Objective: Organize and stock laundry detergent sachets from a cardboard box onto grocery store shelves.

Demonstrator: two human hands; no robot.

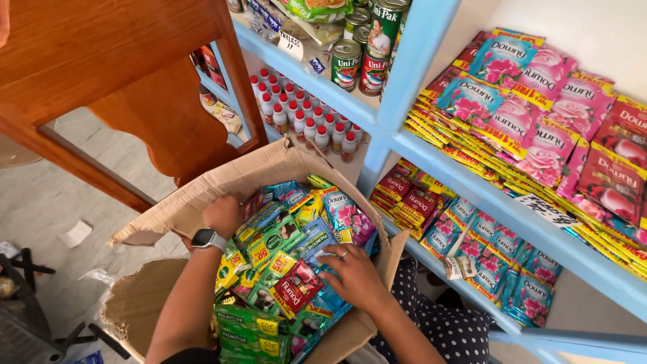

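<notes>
Sachets (290, 269), green, blue, red, fill cardboard box (236, 176) at lower centre; pink packets (539, 128) upper right. Left hand (221, 214) buried among sachets, grip unclear; right hand (354, 273) spread flat on them, grasping nothing.

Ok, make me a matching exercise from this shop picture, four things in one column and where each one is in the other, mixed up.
Things:
1. tin cans
2. small white bottles with red caps
3. pink sachets
4. smartwatch

Places:
A. on the left hand's wrist
B. stacked on the right-hand blue shelf
C. top shelf, far end
D. shelf beyond the cardboard box

Pairs: 1-C, 2-D, 3-B, 4-A
</notes>
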